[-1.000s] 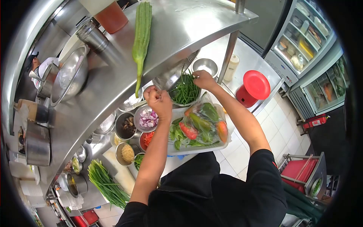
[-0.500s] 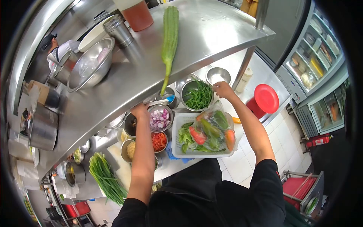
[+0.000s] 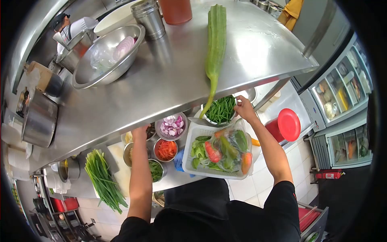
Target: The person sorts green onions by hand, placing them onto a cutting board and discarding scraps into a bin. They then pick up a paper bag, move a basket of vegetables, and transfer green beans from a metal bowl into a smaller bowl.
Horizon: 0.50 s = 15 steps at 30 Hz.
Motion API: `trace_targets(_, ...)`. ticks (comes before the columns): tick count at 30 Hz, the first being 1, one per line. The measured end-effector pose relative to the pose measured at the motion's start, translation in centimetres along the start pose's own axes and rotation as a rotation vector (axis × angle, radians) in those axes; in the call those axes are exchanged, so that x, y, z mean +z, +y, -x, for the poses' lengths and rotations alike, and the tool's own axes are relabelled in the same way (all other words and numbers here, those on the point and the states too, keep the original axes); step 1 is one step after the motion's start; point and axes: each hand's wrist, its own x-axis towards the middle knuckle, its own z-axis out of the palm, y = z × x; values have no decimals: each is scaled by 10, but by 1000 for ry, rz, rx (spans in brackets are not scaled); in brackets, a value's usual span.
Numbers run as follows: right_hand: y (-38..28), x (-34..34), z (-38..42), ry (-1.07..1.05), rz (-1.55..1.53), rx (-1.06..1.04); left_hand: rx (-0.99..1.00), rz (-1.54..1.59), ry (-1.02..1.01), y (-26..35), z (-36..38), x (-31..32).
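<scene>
My right hand (image 3: 244,109) is closed at the right rim of a steel bowl of cut green beans (image 3: 220,109). Partly under the shelf edge, my left hand (image 3: 140,132) is beside a bowl of dark pieces (image 3: 150,131); its fingers are mostly hidden. Near it stand bowls of chopped red onion (image 3: 172,126), red strips (image 3: 165,150) and green pieces (image 3: 155,171). A white basket (image 3: 186,161) with leafy greens and a plastic bag of peppers (image 3: 228,150) sits closest to my body.
Above is a steel shelf (image 3: 173,68) with a long green gourd (image 3: 216,44) and a large bowl (image 3: 109,56). Spring onions (image 3: 102,181) lie left, a red-lidded container (image 3: 288,124) stands right. A person (image 3: 76,30) is at the far left.
The view has shifted, and the shelf now covers more of the bowls. My left hand has moved back from the onion bowl; my right hand has come to the green bean bowl's rim.
</scene>
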Motion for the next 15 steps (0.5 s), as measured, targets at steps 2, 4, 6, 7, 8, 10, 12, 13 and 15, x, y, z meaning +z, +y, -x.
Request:
trace_targets(2, -4, -1, -6, -3, 46, -17, -9, -5, 103, 41, 55, 6)
trace_targets(4, -11, 0, -14, 8, 125, 7, -13, -23, 152, 61, 96, -11)
trace_targets(6, 11, -8, -37, -61, 530, -114, -7, -26, 204, 80, 136, -33)
trace_targets(7, 13, -7, -45, -74, 634, -199, 7, 31, 163, 82, 149, -59)
trace_targets(8, 11, -9, -50, -82, 599, -239, 8, 12, 273, 92, 169, -67)
trace_targets(10, -2, -1, -72, -139, 424, -269, 23, 2, 473, 102, 214, -98)
trace_targets(12, -25, 19, -95, -229, 222, -269, 34, 40, 576, 97, 256, -141)
trace_targets(13, -36, 29, -103, -285, 137, -273, 31, 41, 634, 94, 276, -158)
trace_targets(15, -63, 69, -121, -412, 26, -279, 37, 35, 730, 82, 321, -184)
